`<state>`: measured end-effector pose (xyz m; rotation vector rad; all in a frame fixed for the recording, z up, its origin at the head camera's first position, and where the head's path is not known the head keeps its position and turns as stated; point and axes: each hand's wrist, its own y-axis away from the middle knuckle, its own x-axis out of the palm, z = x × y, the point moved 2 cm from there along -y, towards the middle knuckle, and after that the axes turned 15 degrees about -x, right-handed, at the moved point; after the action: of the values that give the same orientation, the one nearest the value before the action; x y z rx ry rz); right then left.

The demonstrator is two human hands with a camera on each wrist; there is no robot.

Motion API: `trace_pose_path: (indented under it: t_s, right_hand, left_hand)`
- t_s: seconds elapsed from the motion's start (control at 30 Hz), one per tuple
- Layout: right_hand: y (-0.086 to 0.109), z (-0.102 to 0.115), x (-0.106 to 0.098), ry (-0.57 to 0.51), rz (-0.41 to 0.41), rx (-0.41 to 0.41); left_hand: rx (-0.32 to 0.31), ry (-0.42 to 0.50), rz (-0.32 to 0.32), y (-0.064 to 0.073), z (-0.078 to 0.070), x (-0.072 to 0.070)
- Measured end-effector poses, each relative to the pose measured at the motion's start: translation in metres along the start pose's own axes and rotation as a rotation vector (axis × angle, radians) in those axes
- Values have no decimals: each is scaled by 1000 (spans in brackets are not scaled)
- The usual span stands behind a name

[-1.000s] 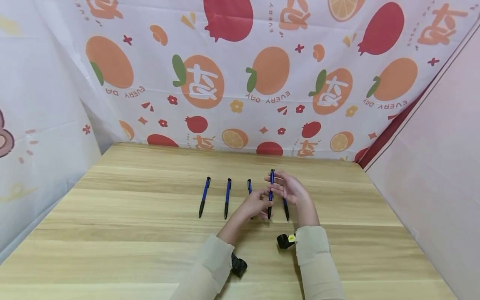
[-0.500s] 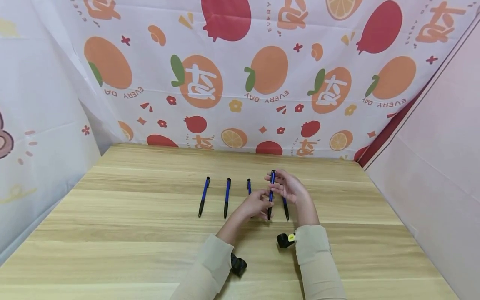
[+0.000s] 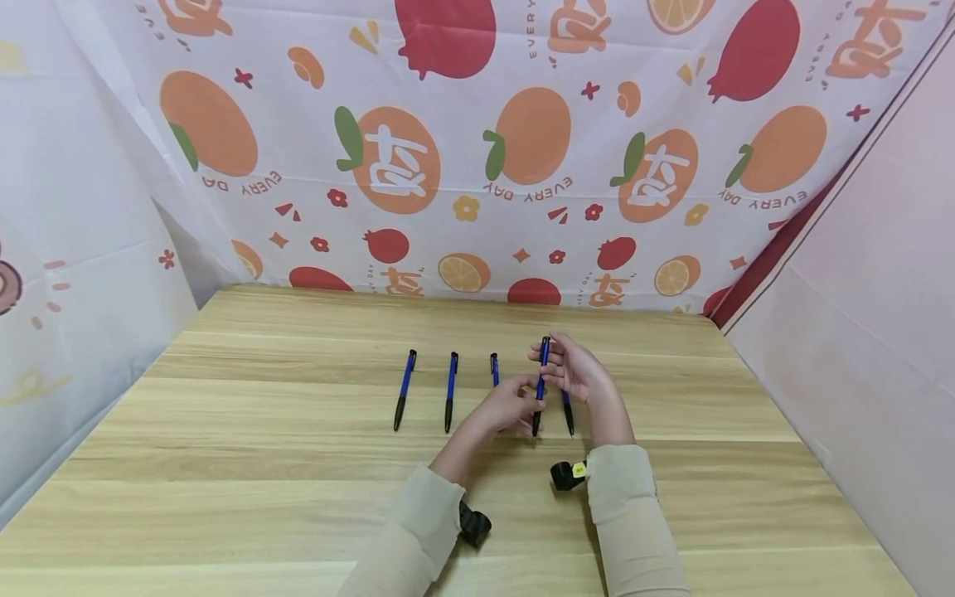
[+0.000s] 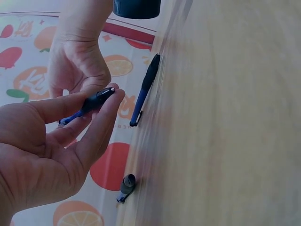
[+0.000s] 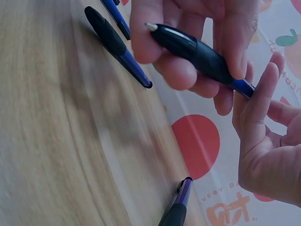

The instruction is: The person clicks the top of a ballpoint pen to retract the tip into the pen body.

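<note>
In the head view a blue pen with a black grip slants slightly between my two hands, above the table. My left hand pinches its black grip near the writing end; the left wrist view shows that thumb and fingers on the pen. At the upper, clip end, my right hand holds the blue barrel with its fingers. A silver tip pokes out of the black grip in the right wrist view. Beneath the hands lie two similar pens, one partly covered by my left hand, another beside my right.
Two more blue pens, one at far left and one nearer, lie roughly parallel on the wooden table. A fruit-print cloth hangs behind the table's back edge. Black wrist cameras sit at both cuffs.
The held pen's upper end has leaned a little to the right, along with the right hand's fingers. Both hands keep their hold; the head view has shifted slightly.
</note>
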<state>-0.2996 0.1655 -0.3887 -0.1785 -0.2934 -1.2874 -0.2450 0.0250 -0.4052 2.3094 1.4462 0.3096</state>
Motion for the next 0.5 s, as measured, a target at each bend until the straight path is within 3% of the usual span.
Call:
trace_pose_path:
  t_s: [0.5]
  right_hand:
    - [-3,-3,0,47,-69,9]
  left_hand:
    - [8,-16,-14,-1,1,1]
